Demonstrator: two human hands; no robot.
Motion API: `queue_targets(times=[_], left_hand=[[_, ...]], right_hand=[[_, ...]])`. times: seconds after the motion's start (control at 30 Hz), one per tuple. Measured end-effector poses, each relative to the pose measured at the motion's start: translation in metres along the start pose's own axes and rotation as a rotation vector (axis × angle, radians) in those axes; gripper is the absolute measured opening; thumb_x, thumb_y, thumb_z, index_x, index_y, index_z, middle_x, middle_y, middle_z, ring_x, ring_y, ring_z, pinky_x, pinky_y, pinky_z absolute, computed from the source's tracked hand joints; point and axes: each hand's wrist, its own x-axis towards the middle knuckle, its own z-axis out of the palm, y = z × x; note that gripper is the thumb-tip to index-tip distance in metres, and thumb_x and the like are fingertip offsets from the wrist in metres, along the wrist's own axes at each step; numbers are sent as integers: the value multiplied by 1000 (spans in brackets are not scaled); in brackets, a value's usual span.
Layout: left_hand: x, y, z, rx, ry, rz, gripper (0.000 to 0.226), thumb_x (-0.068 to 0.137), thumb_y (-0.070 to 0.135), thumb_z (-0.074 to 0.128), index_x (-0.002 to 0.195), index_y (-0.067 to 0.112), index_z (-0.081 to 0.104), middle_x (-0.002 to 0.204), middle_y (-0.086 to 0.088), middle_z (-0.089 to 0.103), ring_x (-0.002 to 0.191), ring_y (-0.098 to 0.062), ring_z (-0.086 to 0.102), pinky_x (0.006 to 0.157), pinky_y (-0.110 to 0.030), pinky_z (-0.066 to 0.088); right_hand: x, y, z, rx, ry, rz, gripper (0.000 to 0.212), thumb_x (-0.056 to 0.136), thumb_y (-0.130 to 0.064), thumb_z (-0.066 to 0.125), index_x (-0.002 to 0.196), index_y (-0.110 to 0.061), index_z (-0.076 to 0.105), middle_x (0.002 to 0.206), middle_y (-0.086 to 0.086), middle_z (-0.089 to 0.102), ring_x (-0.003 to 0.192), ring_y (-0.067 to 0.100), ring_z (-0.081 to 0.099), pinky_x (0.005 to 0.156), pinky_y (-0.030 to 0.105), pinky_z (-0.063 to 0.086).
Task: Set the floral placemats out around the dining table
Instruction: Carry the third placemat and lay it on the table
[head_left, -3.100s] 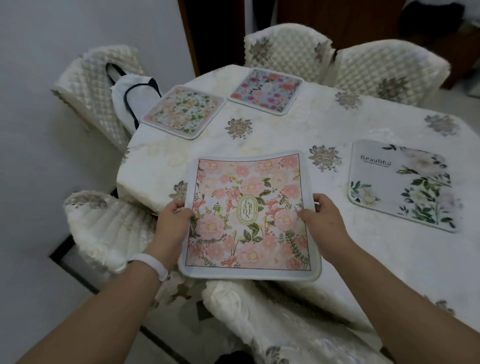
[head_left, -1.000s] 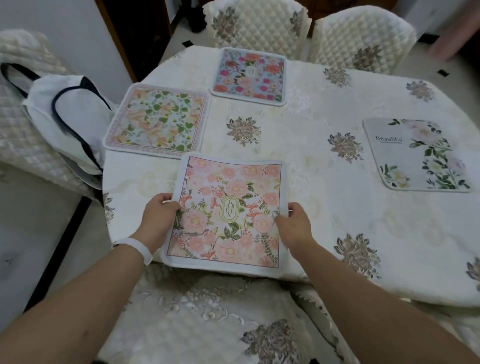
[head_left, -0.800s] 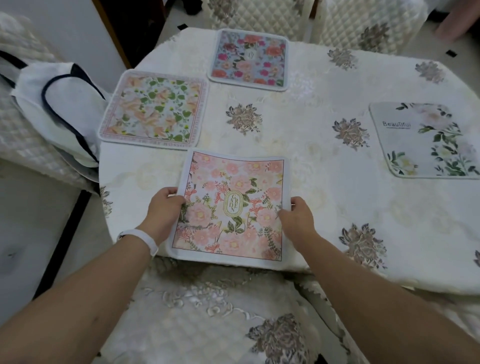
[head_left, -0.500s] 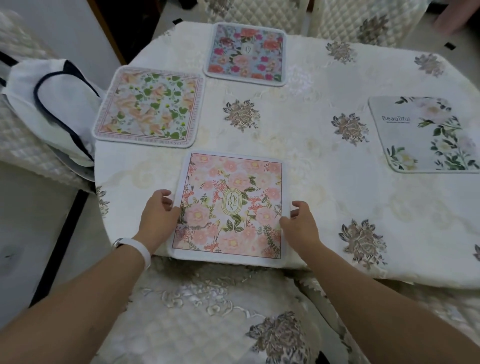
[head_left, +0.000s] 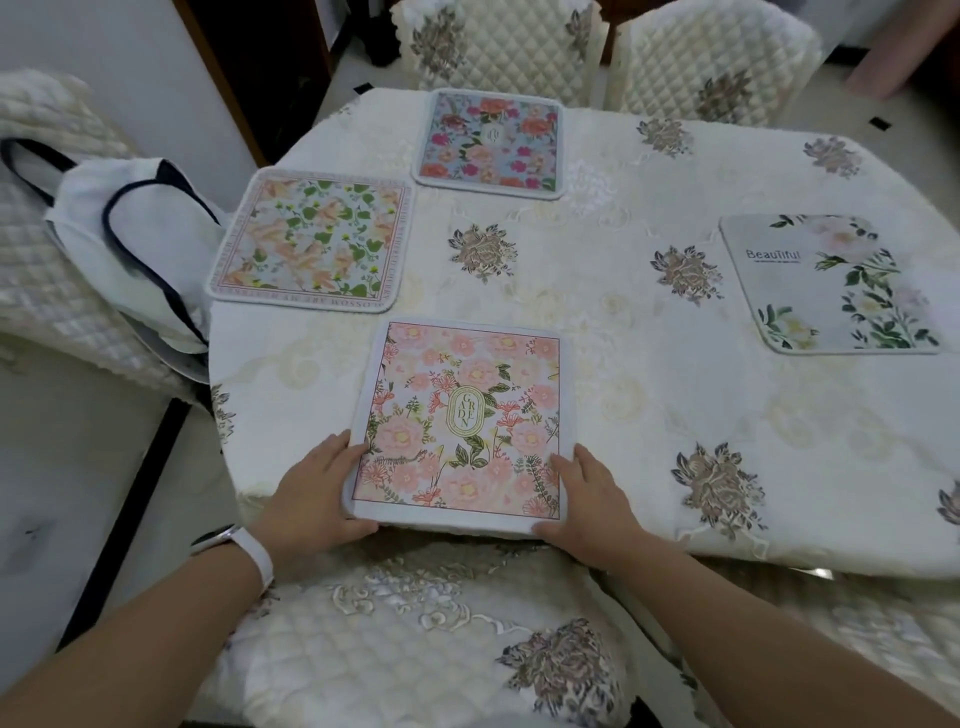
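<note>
The left hand (head_left: 317, 488) lies flat by the left side of the pink mat (head_left: 462, 421). Its fingers are straight and touch the edge, and the thumb sits at the near edge. The right hand (head_left: 592, 499) does the same at the near right corner, with its fingers resting on the mat. Neither hand squeezes or lifts it. I think there is one hand on each side so they can nudge the mat straight. A white band (head_left: 249, 551) is on the left wrist.

The pink mat lies flat on the table (head_left: 623, 374), right at the near edge, in front of a chair (head_left: 405, 660). That looks like a place where someone would sit and eat. The mat is square and thin, with pink flowers, green leaves and a white rim.

Three more mats lie farther out, each well apart. The green and orange mat (head_left: 311, 239) is to the left. The blue mat (head_left: 493, 143) is at the far side. The pale mat (head_left: 831, 286) with leaves is on the right. They have round corners.

The table wears a smooth cream cloth with stitched brown flowers. The chairs have puffy quilted covers. A soft white bag (head_left: 135, 244) with dark straps sits on the left chair.
</note>
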Motion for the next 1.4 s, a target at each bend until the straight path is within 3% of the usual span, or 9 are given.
queue_targets(times=[0.27,1.03,1.13,1.23,1.4], left_hand=[[-3,4,-1,-33,27,8,113,66,64,76,154,18,24,163,-6,16,150,-23,15,120,-37,17],[0,1,-2,-73,59,-43,103,67,57,80,150,20,33,159,-6,27,145,-24,26,117,-40,26],[-2,2,-8,-147,84,-42,94,69,53,80,147,23,37,154,-3,37,140,-23,33,115,-41,30],[-6,12,-17,-205,167,-5,80,79,48,76,145,20,41,151,-2,42,137,-22,37,113,-39,32],[-11,43,-43,-190,250,120,60,92,51,57,142,19,46,147,-1,48,136,-20,40,111,-36,31]], right_hand=[[-3,-4,7,-126,12,-10,106,75,-58,69,155,-28,5,163,15,-7,149,32,2,118,48,15],[1,-1,8,-110,37,-53,98,76,-61,62,154,-30,12,164,11,-1,149,30,5,118,48,15],[-2,2,3,-37,37,-69,92,77,-61,61,152,-29,19,163,9,7,148,27,10,117,46,18],[-4,3,-9,21,95,-92,81,85,-59,57,151,-21,28,157,8,29,142,25,28,114,42,28],[-10,2,-34,69,247,-147,58,96,-48,50,144,-16,43,144,4,49,131,22,44,108,38,36]])
